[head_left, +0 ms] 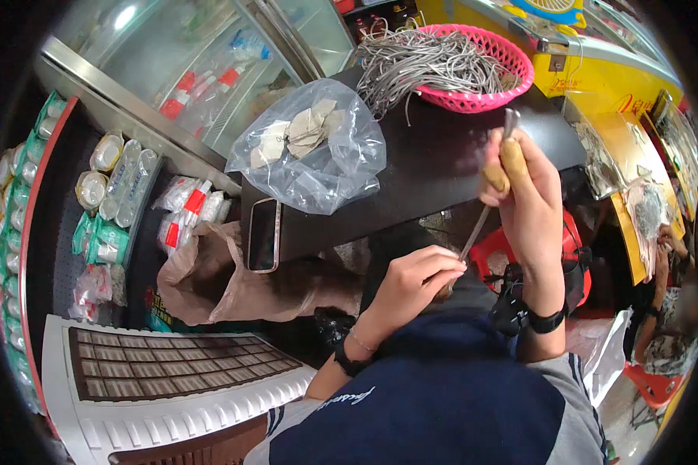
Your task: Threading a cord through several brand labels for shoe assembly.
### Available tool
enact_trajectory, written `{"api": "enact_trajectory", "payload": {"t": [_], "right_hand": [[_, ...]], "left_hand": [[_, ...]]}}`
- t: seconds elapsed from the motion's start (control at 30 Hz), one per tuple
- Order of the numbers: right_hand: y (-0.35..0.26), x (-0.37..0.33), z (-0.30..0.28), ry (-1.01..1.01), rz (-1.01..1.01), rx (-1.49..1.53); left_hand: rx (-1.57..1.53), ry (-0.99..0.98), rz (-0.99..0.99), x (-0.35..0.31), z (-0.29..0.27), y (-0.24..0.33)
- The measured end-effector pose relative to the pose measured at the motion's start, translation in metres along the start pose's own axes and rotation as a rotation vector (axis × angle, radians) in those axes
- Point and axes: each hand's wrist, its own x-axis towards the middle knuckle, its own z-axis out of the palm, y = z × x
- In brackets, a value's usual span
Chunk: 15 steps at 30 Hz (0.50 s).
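My right hand (529,198) is raised, with tan finger covers on the thumb and another finger. Its fingers are closed around a thin grey cord (479,229), whose upper end sticks out above them. Lower and to the left, my left hand (420,280) pinches the same cord near its bottom, so the cord slants between both hands. Beyond them on the dark table (430,167), a pink basket (524,81) bears a tangled heap of grey cords (423,66), some hanging over its left side. A clear plastic bag (345,182) beside it contains several pale square tags (306,130).
A phone (264,236) lies at the table's left edge, above an open beige sack (233,279). At lower left stands a white appliance with a grille (186,403). Packaged goods fill shelves at left. Red stools (495,252) and another person's arm (659,283) are at right.
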Motion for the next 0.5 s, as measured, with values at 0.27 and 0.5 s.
{"api": "enact_trajectory", "payload": {"t": [0.27, 0.5], "right_hand": [[0.003, -0.002, 0.009, -0.059, -0.082, -0.119], [0.004, -0.012, 0.010, -0.213, -0.127, -0.055]], "left_hand": [[0.015, -0.169, -0.103, 0.000, -0.020, 0.033], [0.354, -0.011, 0.263, -0.003, -0.045, 0.045]]}}
